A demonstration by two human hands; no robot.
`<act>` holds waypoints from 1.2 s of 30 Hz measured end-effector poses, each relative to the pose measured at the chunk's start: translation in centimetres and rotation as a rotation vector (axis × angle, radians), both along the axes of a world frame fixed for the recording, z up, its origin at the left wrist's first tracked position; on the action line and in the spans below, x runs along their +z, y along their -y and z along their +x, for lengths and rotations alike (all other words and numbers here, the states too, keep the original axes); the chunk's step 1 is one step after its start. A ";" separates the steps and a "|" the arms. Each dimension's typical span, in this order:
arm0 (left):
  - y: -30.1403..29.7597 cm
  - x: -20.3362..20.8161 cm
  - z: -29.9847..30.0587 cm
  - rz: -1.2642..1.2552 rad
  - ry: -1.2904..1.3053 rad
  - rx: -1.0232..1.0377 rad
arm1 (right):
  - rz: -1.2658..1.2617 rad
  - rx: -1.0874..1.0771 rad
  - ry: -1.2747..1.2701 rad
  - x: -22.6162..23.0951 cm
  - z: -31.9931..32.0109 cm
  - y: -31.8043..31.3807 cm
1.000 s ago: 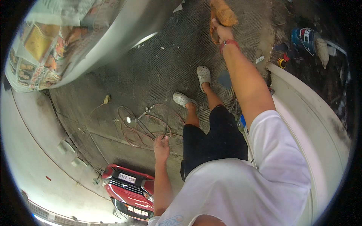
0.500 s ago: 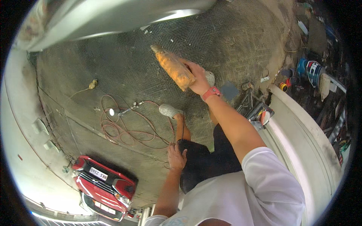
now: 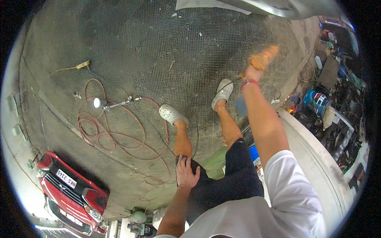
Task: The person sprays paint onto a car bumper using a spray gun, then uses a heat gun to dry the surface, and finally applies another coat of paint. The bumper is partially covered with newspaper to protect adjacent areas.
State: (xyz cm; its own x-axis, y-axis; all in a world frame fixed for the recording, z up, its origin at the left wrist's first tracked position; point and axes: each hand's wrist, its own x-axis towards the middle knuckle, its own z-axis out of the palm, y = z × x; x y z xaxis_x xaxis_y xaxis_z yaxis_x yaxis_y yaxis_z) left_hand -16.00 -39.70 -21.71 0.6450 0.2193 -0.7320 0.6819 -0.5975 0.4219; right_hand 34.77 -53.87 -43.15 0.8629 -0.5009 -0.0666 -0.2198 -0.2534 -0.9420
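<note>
My right hand (image 3: 254, 73) reaches far out ahead on the right, closed round a long, blocky orange object (image 3: 265, 57). Motion blurs this object, and I cannot tell its exact kind. A red watch or band (image 3: 250, 83) circles the right wrist. Resting on my left thigh near the knee, my left hand (image 3: 187, 173) is open, its fingers lying flat on the black shorts (image 3: 222, 190).
Red hose (image 3: 115, 146) lies coiled on the ridged floor with a spray gun (image 3: 99, 103). A yellow power outlet (image 3: 83, 64) is beyond it. A silver vehicle panel (image 3: 293, 10) curves overhead; a red car (image 3: 71, 190) stands left. Clutter surrounds a blue container (image 3: 316, 103) at right.
My right hand has swung to the right and farther out with the orange object. The view has shifted, and my left hand stays on my thigh.
</note>
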 end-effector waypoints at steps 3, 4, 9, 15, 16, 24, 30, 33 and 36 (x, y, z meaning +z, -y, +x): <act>-1.6 0.8 0.6 -0.003 -0.032 -0.042 | -0.091 0.336 0.156 -6.6 -1.8 -2.8; -2.3 0.7 0.5 -0.018 -0.018 -0.062 | -0.298 0.450 0.148 -8.8 -2.1 -3.7; -2.7 0.1 -0.7 -0.015 -0.050 -0.046 | 0.033 0.677 -0.076 -1.8 -7.6 -21.7; -2.9 0.3 -1.1 0.016 -0.066 -0.039 | 0.066 0.944 -0.104 5.5 -9.9 -27.7; -3.1 0.3 -1.0 0.007 -0.071 -0.043 | 0.046 0.970 -0.028 6.4 -9.9 -27.2; -3.2 -0.2 -0.7 -0.028 -0.063 -0.029 | 0.230 0.196 -0.240 15.5 -9.7 -10.4; -3.5 0.0 -0.1 -0.038 -0.038 -0.032 | 0.421 -0.243 -0.080 16.5 -7.5 0.8; -3.4 0.0 0.2 -0.034 -0.039 -0.024 | 0.440 -0.190 -0.095 19.8 -7.5 -3.4; -3.2 0.1 0.2 -0.009 -0.013 -0.021 | 0.401 0.009 -0.118 18.8 -8.3 -5.1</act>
